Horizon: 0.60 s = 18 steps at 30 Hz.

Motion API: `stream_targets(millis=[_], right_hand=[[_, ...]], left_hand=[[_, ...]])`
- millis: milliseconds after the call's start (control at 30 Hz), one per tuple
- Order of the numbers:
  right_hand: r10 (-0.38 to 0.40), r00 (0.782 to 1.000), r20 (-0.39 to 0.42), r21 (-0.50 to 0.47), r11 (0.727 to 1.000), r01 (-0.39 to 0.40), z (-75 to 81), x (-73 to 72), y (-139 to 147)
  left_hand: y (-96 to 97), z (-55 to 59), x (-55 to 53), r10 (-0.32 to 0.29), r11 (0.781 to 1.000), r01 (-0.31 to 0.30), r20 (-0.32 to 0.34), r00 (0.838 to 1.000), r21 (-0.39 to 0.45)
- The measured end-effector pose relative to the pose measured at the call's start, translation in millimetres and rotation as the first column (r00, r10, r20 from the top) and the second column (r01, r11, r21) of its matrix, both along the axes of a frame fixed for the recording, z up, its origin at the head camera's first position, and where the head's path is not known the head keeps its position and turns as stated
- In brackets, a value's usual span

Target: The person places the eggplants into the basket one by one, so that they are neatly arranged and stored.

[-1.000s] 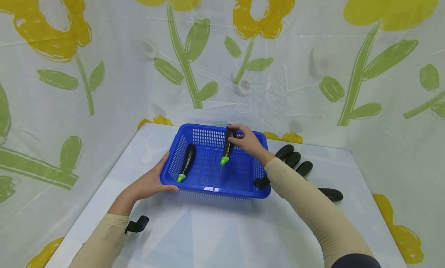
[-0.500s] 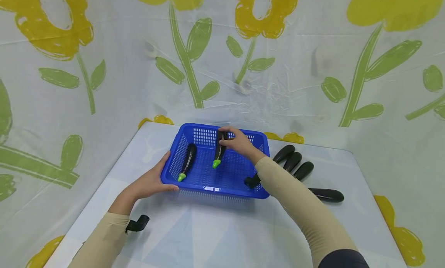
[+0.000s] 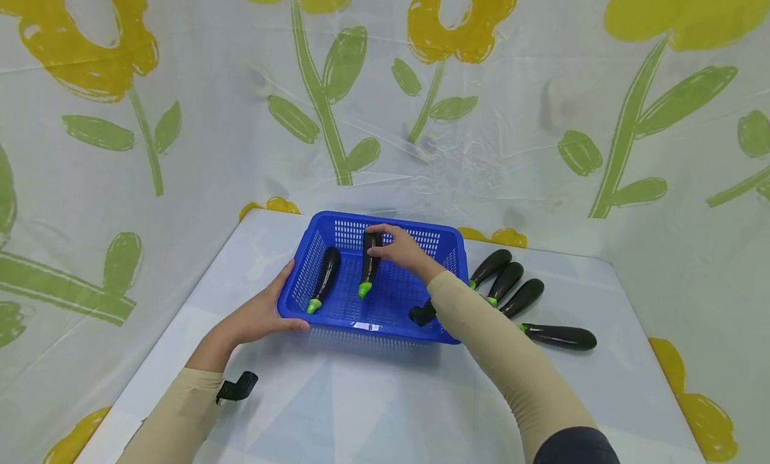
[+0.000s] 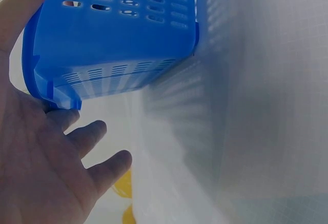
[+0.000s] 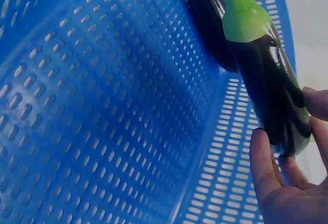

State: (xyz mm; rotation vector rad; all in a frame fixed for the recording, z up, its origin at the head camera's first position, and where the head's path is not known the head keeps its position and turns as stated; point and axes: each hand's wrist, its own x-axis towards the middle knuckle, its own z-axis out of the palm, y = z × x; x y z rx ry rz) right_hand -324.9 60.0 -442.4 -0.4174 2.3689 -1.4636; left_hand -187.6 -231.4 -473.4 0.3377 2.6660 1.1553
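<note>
Several glossy black eggplants with green caps are in view. My right hand (image 3: 404, 250) pinches an eggplant (image 5: 271, 85) near its thick end, thumb opposite fingers. It hangs cap down over the blue plastic basket (image 3: 397, 335), cap (image 3: 364, 289) toward me; any contact with the basket floor cannot be told. Another eggplant (image 3: 325, 277) lies along the basket's left wall. My left hand (image 4: 38, 167) rests at the basket's near left corner, thumb along the front rim, spread fingers outside the left side. In the left wrist view, two fingertips (image 4: 119, 162) stand apart from the basket.
Right of the basket, several eggplants lie fanned out on the pale table (image 3: 361, 410), one of them (image 3: 562, 337) nearest me. My right sleeve (image 3: 493, 343) partly covers their caps. A flower-print sheet (image 3: 481, 150) stands behind the table.
My right hand has carried the pinched eggplant left across the basket, toward the other eggplant. More of the eggplants on the table shows beside the sleeve. My left hand has stayed in place.
</note>
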Motion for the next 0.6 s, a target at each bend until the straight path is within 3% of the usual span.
stream_targets(millis=[600], right_hand=[[0.027, 0.998, 0.06, 0.036, 0.999, -0.029, -18.7, -1.7, -28.6]], left_hand=[[0.0, 1.4, 0.4, -0.007, 1.0, 0.007, -0.005, 1.0, 0.01]])
